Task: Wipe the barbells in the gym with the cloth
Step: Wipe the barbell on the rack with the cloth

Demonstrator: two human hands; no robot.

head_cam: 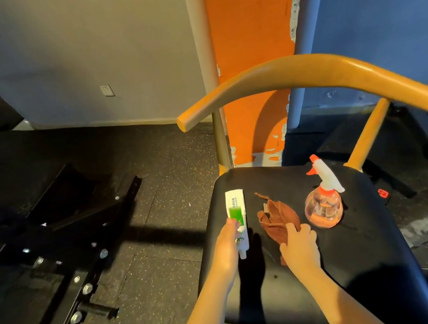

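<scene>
A crumpled brown cloth (276, 216) lies on the black seat of a chair (359, 251). My right hand (300, 246) is on the cloth's near end, fingers curled over it. My left hand (226, 246) holds a white and green tube (236, 214) by its lower part, the cap end pointing toward me, at the seat's left edge. No barbell is in view.
A clear spray bottle (323, 201) with an orange and white trigger stands on the seat right of the cloth. The chair's curved yellow backrest (305, 73) arches behind. A black metal rack (72, 280) with pegs stands on the rubber floor to the left.
</scene>
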